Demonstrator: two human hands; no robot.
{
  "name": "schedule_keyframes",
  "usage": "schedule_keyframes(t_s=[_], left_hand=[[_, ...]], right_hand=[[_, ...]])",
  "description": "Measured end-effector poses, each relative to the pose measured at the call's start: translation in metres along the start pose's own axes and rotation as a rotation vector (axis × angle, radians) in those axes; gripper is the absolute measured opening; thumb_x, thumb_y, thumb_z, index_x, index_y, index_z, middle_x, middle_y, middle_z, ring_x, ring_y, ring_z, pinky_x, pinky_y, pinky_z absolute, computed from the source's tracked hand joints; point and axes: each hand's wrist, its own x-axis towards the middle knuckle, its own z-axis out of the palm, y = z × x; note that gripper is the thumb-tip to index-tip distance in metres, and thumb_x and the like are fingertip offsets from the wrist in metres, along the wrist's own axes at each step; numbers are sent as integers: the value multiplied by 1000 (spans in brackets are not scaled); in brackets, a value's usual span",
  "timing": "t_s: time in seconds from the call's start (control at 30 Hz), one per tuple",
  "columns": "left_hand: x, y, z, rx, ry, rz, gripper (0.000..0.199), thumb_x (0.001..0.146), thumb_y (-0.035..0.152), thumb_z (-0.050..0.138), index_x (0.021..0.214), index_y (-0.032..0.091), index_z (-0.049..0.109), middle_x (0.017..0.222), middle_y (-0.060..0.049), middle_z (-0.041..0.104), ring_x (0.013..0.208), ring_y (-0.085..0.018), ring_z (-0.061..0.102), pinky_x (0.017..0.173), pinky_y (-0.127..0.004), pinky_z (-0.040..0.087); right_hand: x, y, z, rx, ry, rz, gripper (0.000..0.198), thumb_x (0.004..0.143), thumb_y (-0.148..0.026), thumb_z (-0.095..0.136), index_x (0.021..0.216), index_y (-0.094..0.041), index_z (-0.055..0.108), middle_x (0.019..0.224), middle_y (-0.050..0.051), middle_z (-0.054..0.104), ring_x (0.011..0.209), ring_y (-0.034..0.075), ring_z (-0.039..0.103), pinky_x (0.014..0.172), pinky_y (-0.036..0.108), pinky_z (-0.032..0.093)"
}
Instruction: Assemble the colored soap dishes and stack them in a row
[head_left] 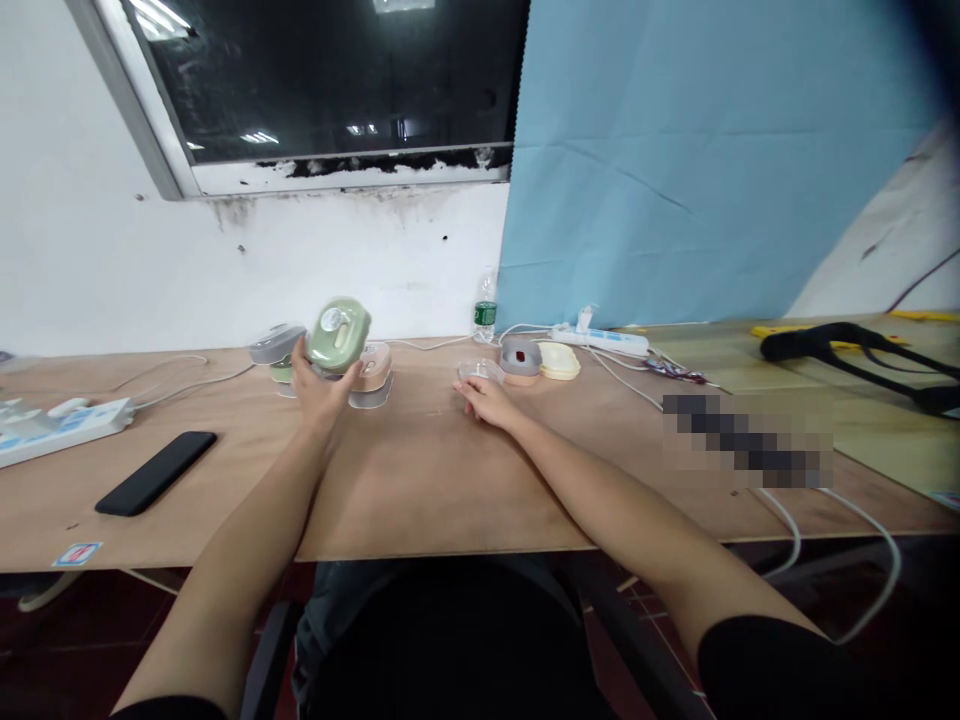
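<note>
My left hand [321, 392] is closed around a green lidded food container [339, 335], lifted above the table and tilted so that its top faces me. Beside it on the left stands a stack with a grey-lidded container [277, 344] on top, and on the right a stack with a pinkish-beige container [373, 366]. My right hand [486, 400] is low over the table, fingers bent together at the near edge of a clear plastic container [480, 370]. Just right of that sit a grey-lidded container [521, 358] and a pale yellow lid or shallow container [559, 361].
A plastic bottle [485, 310] stands by the wall. Power strips [607, 342] with cables lie at the back right and far left. A black phone [157, 473] lies at left, a black frame-like object [847, 350] at right. A pixelated patch covers something at right.
</note>
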Motion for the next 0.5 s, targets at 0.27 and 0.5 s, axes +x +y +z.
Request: schedule_keyframes(t_s=[0.27, 0.5], left_hand=[[11, -26, -6, 182, -52, -196, 99, 70, 53, 71, 144, 16, 17, 142, -17, 41, 130, -34, 39, 108, -51, 26], [10, -25, 1, 318, -12, -232, 103, 69, 56, 69, 147, 14, 16, 143, -21, 33, 133, -37, 30, 107, -53, 24]], right_hand=[[0, 1, -1, -73, -3, -60, 37, 87, -52, 46, 85, -18, 60, 55, -2, 59, 45, 11, 47, 47, 22, 33], [2, 4, 2, -83, -8, -115, 35, 85, -49, 50, 88, -17, 65, 55, -1, 60, 52, 13, 52, 55, 24, 36]])
